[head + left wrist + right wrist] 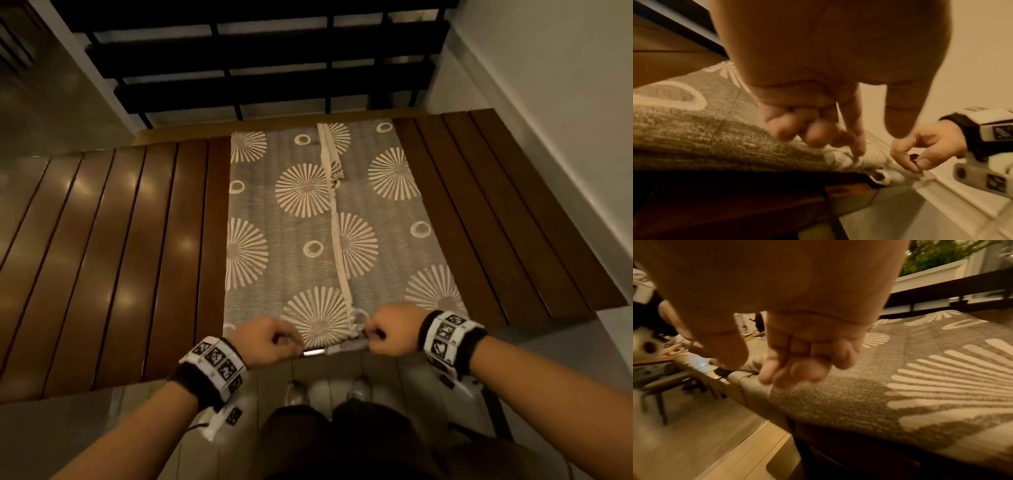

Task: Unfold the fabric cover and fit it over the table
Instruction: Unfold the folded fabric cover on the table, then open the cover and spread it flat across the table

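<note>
I have the fabric cover (318, 226) lying as a folded strip ahead of my hands, with bare table (113, 246) on both sides. My left hand (265, 341) and right hand (394, 330) each pinch its near edge, so I judge most of the unfolding remains.

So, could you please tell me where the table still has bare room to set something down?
Bare slats of the wooden table lie left of the folded fabric cover, a narrower strip to its right beside the white wall. The near edge is crowded: the left hand and right hand work there.
</note>
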Available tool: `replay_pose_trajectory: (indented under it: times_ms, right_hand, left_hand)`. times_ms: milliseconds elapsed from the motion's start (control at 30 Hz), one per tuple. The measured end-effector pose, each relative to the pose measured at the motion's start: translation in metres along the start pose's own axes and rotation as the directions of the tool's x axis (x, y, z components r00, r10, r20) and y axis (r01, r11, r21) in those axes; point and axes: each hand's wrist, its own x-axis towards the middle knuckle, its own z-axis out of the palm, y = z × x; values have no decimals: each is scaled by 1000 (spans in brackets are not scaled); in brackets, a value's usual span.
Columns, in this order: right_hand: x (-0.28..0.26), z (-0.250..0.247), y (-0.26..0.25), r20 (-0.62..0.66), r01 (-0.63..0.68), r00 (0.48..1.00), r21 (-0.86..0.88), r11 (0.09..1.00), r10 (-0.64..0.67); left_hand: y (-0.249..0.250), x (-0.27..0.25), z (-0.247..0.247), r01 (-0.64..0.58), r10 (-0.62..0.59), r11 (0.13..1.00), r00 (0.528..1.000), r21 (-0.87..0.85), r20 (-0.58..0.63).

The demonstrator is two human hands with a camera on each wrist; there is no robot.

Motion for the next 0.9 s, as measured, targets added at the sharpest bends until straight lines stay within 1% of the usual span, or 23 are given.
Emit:
replay_pose_trajectory:
  times_ms: [33, 67, 100, 133, 167, 200, 233, 267, 333, 367, 433, 500, 600, 667, 733, 800, 833, 867, 900]
  right_hand:
    - [6, -1, 3, -77, -4, 997, 17, 1000, 6]
    - [13, -1, 7, -149, -15, 989, 27, 1000, 18]
    - [19, -3, 8, -217, -20, 976, 46, 999, 30]
    - [24, -5, 7, -284, -15, 958, 64, 998, 33]
    - [30, -5, 6, -346, -4, 938, 83, 997, 33]
    - [35, -5, 4, -387, 3, 921, 106, 994, 39]
    - [40, -3, 2, -391, -2, 919, 120, 993, 49]
    - [45, -1, 1, -369, -20, 927, 111, 994, 60]
    - [52, 5, -2, -321, -53, 946, 9, 999, 53]
    - [55, 8, -4, -312, -50, 949, -35, 998, 37]
    - [56, 10, -7, -287, -47, 957, -38, 998, 34]
    - [53, 9, -13, -255, -28, 967, 8, 1000, 29]
    - [46, 18, -22, -239, -11, 971, -8, 1000, 9]
    - [44, 25, -28, -202, -8, 979, -7, 1000, 7]
    - [43, 25, -30, -110, 8, 994, 53, 999, -2]
    - [42, 13, -29, 16, -24, 1000, 211, 977, 21]
    - [42, 4, -27, 39, -55, 998, 304, 951, 46]
    - [44, -5, -24, -4, -72, 997, 367, 927, 79]
    - [48, -14, -20, -106, -67, 987, 390, 919, 117]
  left_hand:
    - [-3, 5, -2, -2, 2, 1000, 992, 5, -124]
    - [-3, 11, -5, -2, 12, 999, 975, 43, -223]
    - [-4, 18, -8, -3, 32, 995, 953, 97, -301]
    - [-3, 23, -11, -3, 57, 988, 936, 156, -347]
    - [-3, 30, -12, -1, 85, 975, 927, 224, -365]
    - [-2, 35, -12, 12, 97, 955, 931, 295, -351]
    - [-2, 39, -9, 30, 88, 932, 948, 362, -305]
    - [-1, 41, -6, 60, 54, 905, 966, 421, -253]
    - [-5, 44, 7, 89, 1, 835, 987, 543, -163]
    - [-8, 44, 14, 89, -4, 801, 990, 592, -143]
    - [-12, 40, 22, 88, 14, 768, 988, 634, -154]
    - [-13, 32, 26, 81, 21, 760, 989, 645, -149]
    - [-11, 18, 35, 70, 9, 750, 993, 657, -116]
    - [-13, 10, 41, 39, 25, 771, 996, 635, -91]
    - [-14, 4, 40, -2, 55, 815, 996, 580, -74]
    - [-13, 3, 30, -27, 97, 883, 987, 469, -125]
    - [-12, 6, 23, -26, 110, 911, 977, 411, -182]
    - [-11, 11, 15, 3, 103, 922, 962, 386, -251]
    - [-10, 18, 6, 59, 82, 916, 941, 397, -329]
